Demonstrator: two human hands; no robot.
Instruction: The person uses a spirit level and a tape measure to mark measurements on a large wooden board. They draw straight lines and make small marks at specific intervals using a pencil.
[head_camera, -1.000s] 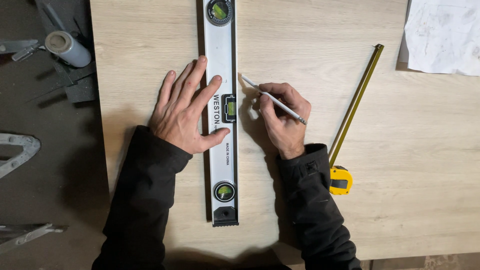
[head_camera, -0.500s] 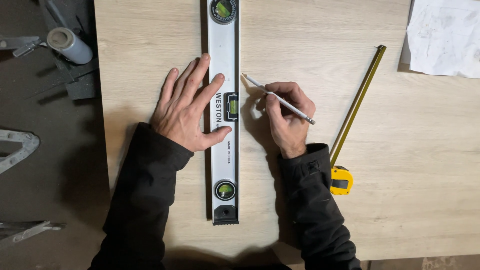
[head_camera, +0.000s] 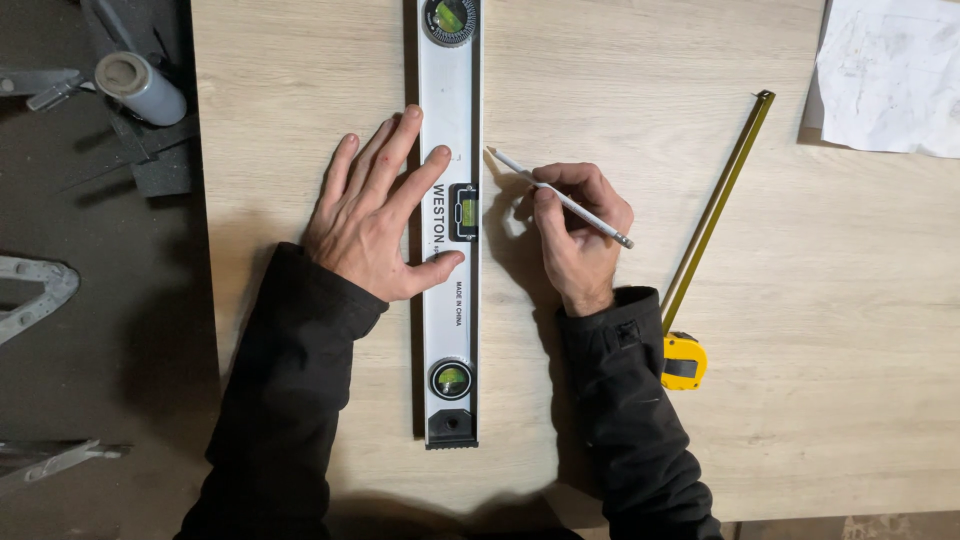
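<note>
The left hand (head_camera: 375, 225) lies flat, fingers spread, pressing the level (head_camera: 451, 220) onto the counter (head_camera: 820, 380). Just right of the level, the right hand (head_camera: 578, 235) pinches a pencil (head_camera: 560, 197), its tip at the level's edge. A tape measure (head_camera: 684, 361) lies farther right.
</note>
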